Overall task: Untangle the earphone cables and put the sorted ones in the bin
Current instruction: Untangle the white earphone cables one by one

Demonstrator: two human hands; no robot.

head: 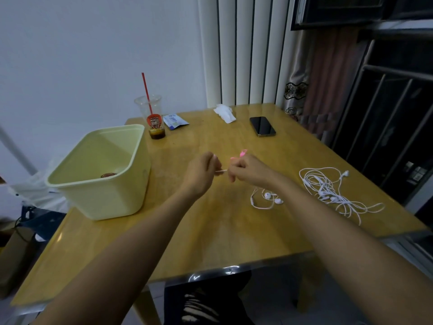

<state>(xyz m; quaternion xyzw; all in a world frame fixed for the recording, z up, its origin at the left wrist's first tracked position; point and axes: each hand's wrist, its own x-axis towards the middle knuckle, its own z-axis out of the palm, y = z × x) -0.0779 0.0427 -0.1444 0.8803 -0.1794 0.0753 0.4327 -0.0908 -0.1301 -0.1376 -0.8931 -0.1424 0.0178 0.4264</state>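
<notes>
A: Which step is this?
B: Untangling, by my reading; the left hand and the right hand hang close together above the table, fingers curled, each pinching one end of a short taut stretch of pale cable
A: And the rest of that earphone?
B: It seems to run down under the right wrist to a small loop with two earbuds lying on the wood just beside the forearm; the join itself is hidden
A: What remains?
B: A white tangle lies near the table's right edge, untouched and well apart from the bin; the bin stands at the left, with a dark coil in its bottom, too small to identify
A: So the next move?
B: Probably drawing the held strand through the fingers until it runs free, then gathering it and carrying it left over the bin's rim; slow pulls matter, since a jerk may tighten a knot
</notes>
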